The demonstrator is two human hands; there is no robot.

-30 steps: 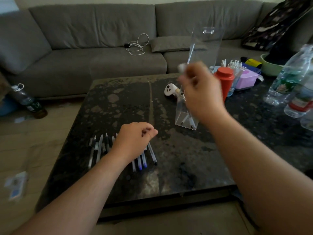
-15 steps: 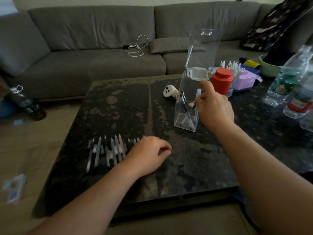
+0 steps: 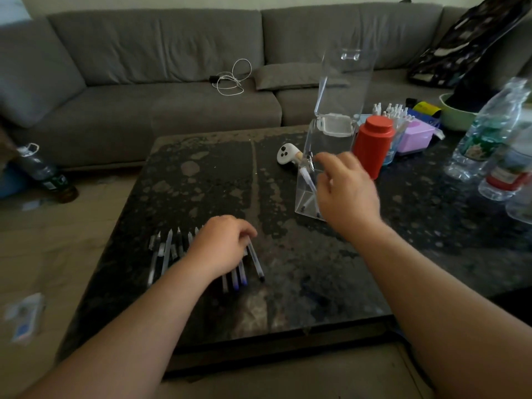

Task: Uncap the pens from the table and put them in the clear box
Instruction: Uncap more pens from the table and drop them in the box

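A row of capped pens point(image 3: 167, 251) lies on the dark table point(image 3: 302, 269) at the front left. My left hand point(image 3: 221, 243) rests over the right end of the row, its fingers curled round the top of the rightmost pen point(image 3: 255, 262). The tall clear box point(image 3: 326, 145) stands mid-table with its lid point(image 3: 345, 79) swung upright. A few uncapped pens point(image 3: 308, 181) lean inside it. In front of the box hovers my right hand point(image 3: 345, 194), fingers loose, with nothing seen in them.
A white controller point(image 3: 288, 154) lies left of the box. A red bottle point(image 3: 372, 145), purple container point(image 3: 414, 136), green bowl point(image 3: 454, 115) and water bottles point(image 3: 486, 131) crowd the right side. Behind is a grey sofa point(image 3: 172, 82) with a white cable point(image 3: 231, 79).
My right hand came down from the top of the box to its front, and a pen now stands inside. My left hand shifted over the right end of the row.
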